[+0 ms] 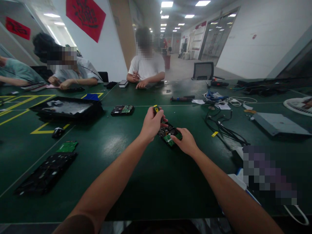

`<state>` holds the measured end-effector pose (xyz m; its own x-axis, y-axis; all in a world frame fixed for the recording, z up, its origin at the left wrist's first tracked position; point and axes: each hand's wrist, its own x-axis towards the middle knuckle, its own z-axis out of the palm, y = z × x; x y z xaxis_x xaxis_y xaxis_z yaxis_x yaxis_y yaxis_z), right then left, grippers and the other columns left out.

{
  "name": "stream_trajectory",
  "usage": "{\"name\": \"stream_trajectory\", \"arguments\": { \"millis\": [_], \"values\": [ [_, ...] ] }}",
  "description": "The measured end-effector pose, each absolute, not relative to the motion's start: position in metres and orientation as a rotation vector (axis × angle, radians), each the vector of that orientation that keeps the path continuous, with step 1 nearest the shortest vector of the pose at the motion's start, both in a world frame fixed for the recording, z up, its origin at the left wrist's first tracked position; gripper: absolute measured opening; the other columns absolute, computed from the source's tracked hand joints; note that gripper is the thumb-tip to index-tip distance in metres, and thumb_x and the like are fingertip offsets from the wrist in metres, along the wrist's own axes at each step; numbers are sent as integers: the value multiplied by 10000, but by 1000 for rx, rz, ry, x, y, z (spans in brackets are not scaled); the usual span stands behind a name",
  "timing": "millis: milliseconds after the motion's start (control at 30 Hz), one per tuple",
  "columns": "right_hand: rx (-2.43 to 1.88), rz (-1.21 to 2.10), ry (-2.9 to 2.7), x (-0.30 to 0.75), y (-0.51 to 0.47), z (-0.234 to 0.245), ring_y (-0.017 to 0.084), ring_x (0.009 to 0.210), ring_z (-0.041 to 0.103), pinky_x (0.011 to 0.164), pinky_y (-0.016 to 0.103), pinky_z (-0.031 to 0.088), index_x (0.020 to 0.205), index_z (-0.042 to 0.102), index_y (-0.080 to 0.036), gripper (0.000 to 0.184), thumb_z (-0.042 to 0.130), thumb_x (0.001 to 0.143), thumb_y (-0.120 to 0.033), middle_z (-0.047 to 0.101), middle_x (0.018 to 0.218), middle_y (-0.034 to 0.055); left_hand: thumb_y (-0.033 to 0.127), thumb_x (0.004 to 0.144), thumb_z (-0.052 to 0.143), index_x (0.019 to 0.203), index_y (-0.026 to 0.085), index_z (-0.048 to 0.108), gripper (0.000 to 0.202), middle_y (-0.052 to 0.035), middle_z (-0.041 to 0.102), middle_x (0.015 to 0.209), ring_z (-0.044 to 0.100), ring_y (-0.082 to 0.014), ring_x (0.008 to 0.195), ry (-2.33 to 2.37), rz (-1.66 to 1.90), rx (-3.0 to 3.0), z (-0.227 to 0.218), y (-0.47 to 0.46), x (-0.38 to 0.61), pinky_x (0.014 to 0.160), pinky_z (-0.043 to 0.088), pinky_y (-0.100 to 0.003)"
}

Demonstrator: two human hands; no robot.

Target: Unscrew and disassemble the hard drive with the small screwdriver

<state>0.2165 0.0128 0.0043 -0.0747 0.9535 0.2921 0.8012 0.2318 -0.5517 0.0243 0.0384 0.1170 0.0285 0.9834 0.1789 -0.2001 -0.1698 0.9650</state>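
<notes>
Two hands work at the centre of the frame over a green bench [158,185]. Left hand [151,124] is closed round a yellow-and-black tool [156,109], held above an opened black device [168,132]; the tool's tip is hidden. Right hand [186,140] grips the device's right edge, thumb over its green circuit board. Device sits at frame centre, tilted at an angle to the bench edge. A second device [122,110], also with green board showing, lies upper left of centre. At left: a large black tray [70,110], a loose green board [67,147] and, just below it, a black casing [46,174]. At right: dark cables [225,132] and a flat grey box [280,124]. Co-workers sit along the far side, upper left and upper centre.
</notes>
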Motion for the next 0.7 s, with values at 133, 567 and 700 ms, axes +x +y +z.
{"name": "stream_trajectory", "arguments": {
  "millis": [133,567,700],
  "values": [
    [-1571,314,-1938,218,15,1,295,1163,605,1001,448,496,1328,609,-185,549,639,928,-560,640,1249,143,563,991,532,973,198,566,367,-26,605,799,676,-163,697,835,1246,1228,129,43,22,558,594,-280],
    [-1583,373,-1938,220,15,8,305,1162,601,987,448,490,1339,624,-202,567,653,914,-577,645,1245,137,667,959,487,890,181,601,505,-33,636,746,654,-165,642,662,1161,1223,80,65,6,517,523,-263],
    [-1577,370,-1947,221,15,6,301,1178,595,1006,451,483,1358,612,-202,566,635,930,-571,640,1265,139,660,971,465,886,189,591,495,-26,628,749,634,-154,623,657,1203,1210,77,65,9,497,497,-254]
  ]
}}
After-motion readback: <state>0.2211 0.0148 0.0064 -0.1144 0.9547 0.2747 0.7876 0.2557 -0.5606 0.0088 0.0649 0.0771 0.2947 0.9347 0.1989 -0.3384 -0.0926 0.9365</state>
